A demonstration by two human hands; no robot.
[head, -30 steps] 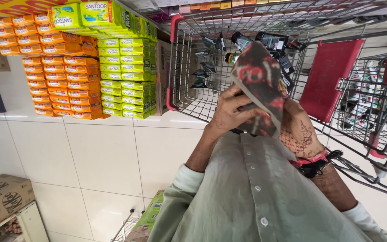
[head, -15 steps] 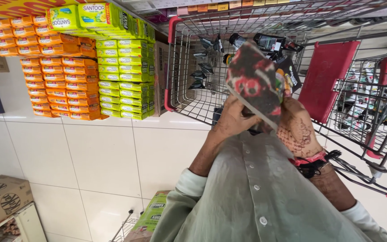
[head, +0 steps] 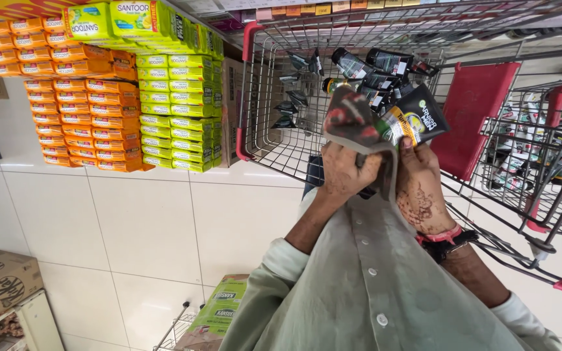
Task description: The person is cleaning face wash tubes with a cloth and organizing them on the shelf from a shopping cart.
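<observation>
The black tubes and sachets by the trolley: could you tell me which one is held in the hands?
The flat black sachet, pinched by the right hand beside the cloth; the others lie in the wire trolley.

Left hand (head: 349, 174): palm and fingertips hidden behind the patterned cloth (head: 352, 120) it grips. Right hand (head: 421, 188): fingertips covered by the dark pouch (head: 417, 117) and the cloth's edge; what lies between cloth and pouch cannot be told. Pouch: lower part wrapped, shape incomplete. Dark bottles (head: 372, 68) in the wire trolley (head: 261, 97): overlapping, count unclear. Small items (head: 291, 107) at the trolley's left wall: too small to identify. Second trolley (head: 554, 149): cut by right edge, contents blurred. Cardboard box (head: 1, 283): cut by left edge.
</observation>
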